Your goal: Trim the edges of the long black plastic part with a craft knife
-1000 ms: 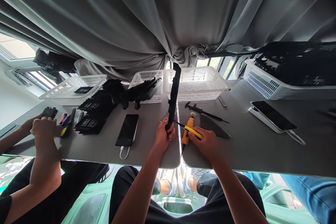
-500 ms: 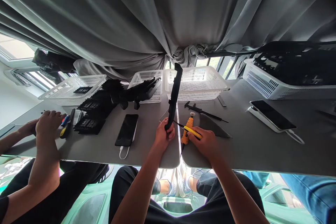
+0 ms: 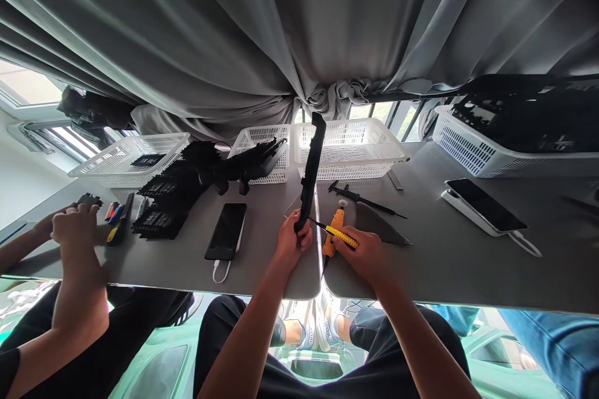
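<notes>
My left hand (image 3: 290, 239) is closed around the lower end of a long black plastic part (image 3: 311, 174), which stands nearly upright and bends at its top. In my right hand (image 3: 362, 253) is a slim yellow-handled tool (image 3: 340, 236), gripped like a pen. Its thin dark tip reaches left to the lower end of the black part; whether it touches cannot be made out. Just beneath the yellow handle, an orange mini rotary tool (image 3: 336, 224) with a pale round head lies on the table. Behind it rests a dark caliper (image 3: 360, 197).
White baskets (image 3: 350, 171) line the table's back, and black parts (image 3: 163, 199) are piled left. Phones (image 3: 226, 232) lie on both sides. At far left, a co-worker's hands (image 3: 75, 224) hold a small dark part near markers and a utility knife (image 3: 120, 221).
My hands and the black part stay almost still; the yellow-handled tool has shifted very slightly left. The co-worker's hands have moved left, bringing a small dark part into sight.
</notes>
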The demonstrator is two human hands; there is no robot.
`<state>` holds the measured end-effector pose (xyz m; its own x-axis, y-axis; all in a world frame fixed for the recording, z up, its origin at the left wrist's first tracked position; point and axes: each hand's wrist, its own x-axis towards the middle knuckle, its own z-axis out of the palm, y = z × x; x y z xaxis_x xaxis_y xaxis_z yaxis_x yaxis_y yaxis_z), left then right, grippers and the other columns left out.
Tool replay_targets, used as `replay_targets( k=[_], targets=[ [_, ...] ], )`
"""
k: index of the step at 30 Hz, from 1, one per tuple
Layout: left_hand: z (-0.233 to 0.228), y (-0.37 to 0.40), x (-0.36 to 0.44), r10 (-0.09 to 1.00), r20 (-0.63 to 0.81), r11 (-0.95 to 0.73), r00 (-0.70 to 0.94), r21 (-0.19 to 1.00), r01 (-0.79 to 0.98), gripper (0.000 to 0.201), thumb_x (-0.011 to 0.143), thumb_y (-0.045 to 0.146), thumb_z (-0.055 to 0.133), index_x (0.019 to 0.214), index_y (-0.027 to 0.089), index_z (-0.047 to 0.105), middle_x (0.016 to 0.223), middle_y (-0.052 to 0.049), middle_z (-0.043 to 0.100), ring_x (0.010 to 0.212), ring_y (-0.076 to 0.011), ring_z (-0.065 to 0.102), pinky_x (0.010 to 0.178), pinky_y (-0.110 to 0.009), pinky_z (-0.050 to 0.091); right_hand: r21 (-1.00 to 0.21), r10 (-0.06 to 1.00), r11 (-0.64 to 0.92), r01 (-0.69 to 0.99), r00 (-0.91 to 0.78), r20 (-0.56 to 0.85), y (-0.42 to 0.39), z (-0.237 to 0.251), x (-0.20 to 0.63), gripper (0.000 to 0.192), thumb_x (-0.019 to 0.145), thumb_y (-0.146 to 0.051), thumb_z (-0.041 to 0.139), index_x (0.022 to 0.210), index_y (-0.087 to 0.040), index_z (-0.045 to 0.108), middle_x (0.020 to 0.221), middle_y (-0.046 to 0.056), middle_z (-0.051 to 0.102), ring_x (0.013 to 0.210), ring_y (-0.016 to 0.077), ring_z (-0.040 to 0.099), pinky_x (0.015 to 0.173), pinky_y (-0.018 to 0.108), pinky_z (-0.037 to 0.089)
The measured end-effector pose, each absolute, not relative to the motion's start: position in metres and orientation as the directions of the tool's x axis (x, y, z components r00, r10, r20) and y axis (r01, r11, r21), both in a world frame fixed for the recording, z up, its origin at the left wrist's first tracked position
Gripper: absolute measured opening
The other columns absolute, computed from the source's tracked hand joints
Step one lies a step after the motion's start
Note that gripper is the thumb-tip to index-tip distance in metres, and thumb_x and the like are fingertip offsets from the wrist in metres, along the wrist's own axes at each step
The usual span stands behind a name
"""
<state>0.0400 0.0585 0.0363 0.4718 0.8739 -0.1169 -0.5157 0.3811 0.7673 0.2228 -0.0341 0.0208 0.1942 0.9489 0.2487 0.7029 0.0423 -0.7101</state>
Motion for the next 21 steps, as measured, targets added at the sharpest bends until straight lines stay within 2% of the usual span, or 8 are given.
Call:
replay_targets(
  k=[14, 21],
  targets=[
    [0.0380, 0.0582, 0.0404, 0.873, -0.128, 0.383, 0.470, 0.776, -0.501, 0.031, 0.089, 0.039, 0.071, 0.082, 0.025, 0.044, 0.053, 0.012, 0.037, 0.035, -0.0075, 0.035, 0.035, -0.019, 0.024, -0.714, 0.948, 0.018, 0.700, 0.215, 0.236, -0.0347, 0.0206, 0.2232, 0.039, 0.103, -0.054, 0.058, 0.112, -0.025, 0.082, 0.107, 0.006, 0.086, 0.092, 0.0267, 0.081, 0.080, 0.035, 0.053],
    [0.0402, 0.0576, 0.0393, 0.873, -0.136, 0.389, 0.469, 0.774, -0.499, 0.030, 0.089, 0.038, 0.070, 0.080, 0.025, 0.043, 0.053, 0.011, 0.037, 0.036, -0.0074, 0.034, 0.035, -0.019, 0.024, -0.740, 0.938, 0.016, 0.673, 0.247, 0.244, -0.0347, 0.0242, 0.2235, 0.035, 0.102, -0.051, 0.058, 0.108, -0.026, 0.082, 0.102, 0.005, 0.086, 0.088, 0.0253, 0.080, 0.079, 0.034, 0.052]
  ],
)
